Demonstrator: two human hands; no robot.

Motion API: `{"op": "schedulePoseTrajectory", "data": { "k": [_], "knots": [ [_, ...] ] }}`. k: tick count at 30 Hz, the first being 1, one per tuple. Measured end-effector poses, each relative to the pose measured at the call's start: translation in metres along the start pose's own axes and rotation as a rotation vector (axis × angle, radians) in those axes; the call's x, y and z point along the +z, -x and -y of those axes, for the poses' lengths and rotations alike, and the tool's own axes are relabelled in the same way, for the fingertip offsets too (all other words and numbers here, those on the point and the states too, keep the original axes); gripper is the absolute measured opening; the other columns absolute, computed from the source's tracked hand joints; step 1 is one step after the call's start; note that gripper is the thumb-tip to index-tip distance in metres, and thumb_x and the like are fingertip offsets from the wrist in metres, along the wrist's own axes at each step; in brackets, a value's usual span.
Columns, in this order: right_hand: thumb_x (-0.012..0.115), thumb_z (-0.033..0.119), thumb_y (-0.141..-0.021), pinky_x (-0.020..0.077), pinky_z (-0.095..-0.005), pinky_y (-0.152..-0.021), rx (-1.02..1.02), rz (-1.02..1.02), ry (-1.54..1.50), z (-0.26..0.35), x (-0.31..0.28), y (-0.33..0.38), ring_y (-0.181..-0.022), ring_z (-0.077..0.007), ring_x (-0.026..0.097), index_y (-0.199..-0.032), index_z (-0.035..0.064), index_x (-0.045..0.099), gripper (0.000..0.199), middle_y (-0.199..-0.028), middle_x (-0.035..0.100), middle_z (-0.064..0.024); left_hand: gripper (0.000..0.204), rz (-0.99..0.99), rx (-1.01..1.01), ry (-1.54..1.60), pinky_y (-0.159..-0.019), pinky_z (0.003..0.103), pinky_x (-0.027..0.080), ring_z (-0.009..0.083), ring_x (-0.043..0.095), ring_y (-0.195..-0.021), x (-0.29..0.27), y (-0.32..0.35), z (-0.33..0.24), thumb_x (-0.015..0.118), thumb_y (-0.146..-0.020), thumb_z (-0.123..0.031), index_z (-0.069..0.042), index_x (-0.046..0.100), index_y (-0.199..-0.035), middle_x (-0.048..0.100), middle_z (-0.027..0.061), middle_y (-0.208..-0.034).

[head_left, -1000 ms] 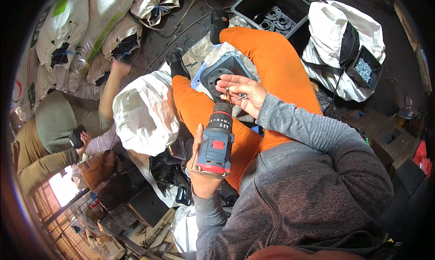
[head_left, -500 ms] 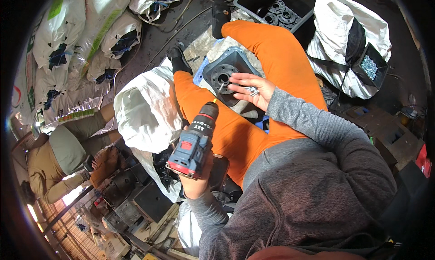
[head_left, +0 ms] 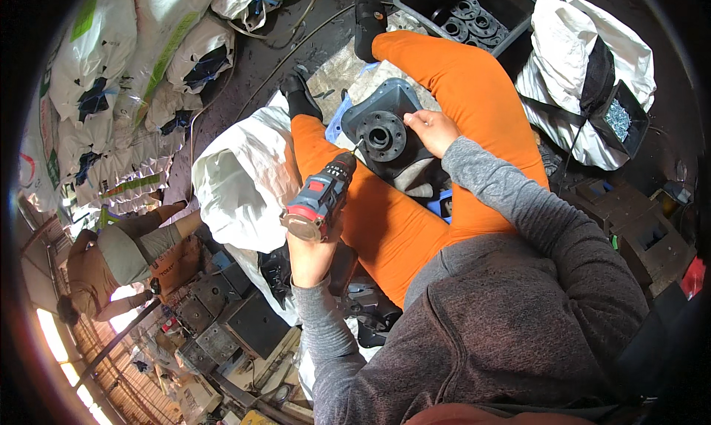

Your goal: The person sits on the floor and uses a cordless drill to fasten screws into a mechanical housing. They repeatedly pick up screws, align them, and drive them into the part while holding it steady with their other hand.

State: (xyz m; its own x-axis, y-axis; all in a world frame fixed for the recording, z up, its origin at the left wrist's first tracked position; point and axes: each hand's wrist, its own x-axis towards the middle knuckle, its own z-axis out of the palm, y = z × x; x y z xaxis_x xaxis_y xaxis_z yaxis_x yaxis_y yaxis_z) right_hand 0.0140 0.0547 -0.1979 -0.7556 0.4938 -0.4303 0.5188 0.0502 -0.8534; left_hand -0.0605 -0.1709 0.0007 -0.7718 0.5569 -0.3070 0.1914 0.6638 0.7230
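My left hand [head_left: 311, 251] grips a blue, red and black cordless drill [head_left: 320, 197]. Its bit points at the round black flange [head_left: 381, 135] on a grey metal housing [head_left: 392, 110] that lies between my orange-trousered legs. My right hand [head_left: 432, 131] rests on the right side of that flange, fingers curled at its edge, apparently pinching something small; I cannot make out what.
A black crate with several round black flanges [head_left: 474, 18] stands at the top. White sacks [head_left: 241, 177] lie to my left, a white bag with a box of screws [head_left: 616, 118] to my right. Another person [head_left: 118, 258] crouches at the left. Metal blocks [head_left: 222, 321] lie below.
The drill has swung from upright in front of my chest down toward the flange, bit now at its edge. My right hand has dropped from mid-air onto the flange.
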Motion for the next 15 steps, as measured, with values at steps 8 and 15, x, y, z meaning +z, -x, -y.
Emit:
{"op": "schedulePoseTrajectory", "data": {
  "k": [8,15],
  "knots": [
    [0.071,0.044,-0.084,0.0455,-0.0374,-0.067,0.007,0.182,-0.163,0.010,0.007,-0.018,-0.067,-0.0201,0.057,-0.080,0.0020,0.065,0.043,-0.069,0.061,-0.0100,0.037,0.088,-0.064,-0.041,-0.065,0.027,0.050,0.0123,0.062,-0.079,-0.006,-0.021,0.008,0.068,-0.081,-0.001,-0.003,0.061,-0.118,0.067,0.0038,-0.099],
    [0.070,0.038,-0.086,0.0422,-0.0343,-0.060,-0.043,0.131,-0.338,0.017,0.012,-0.009,-0.061,-0.0145,0.051,-0.079,0.0028,0.066,0.036,-0.064,0.057,-0.0046,0.031,0.088,-0.204,0.061,-0.066,0.028,0.051,0.0127,0.062,-0.078,-0.019,-0.033,-0.001,0.068,-0.080,0.000,-0.002,0.063,-0.111,0.068,0.0049,-0.096]
  ]
}}
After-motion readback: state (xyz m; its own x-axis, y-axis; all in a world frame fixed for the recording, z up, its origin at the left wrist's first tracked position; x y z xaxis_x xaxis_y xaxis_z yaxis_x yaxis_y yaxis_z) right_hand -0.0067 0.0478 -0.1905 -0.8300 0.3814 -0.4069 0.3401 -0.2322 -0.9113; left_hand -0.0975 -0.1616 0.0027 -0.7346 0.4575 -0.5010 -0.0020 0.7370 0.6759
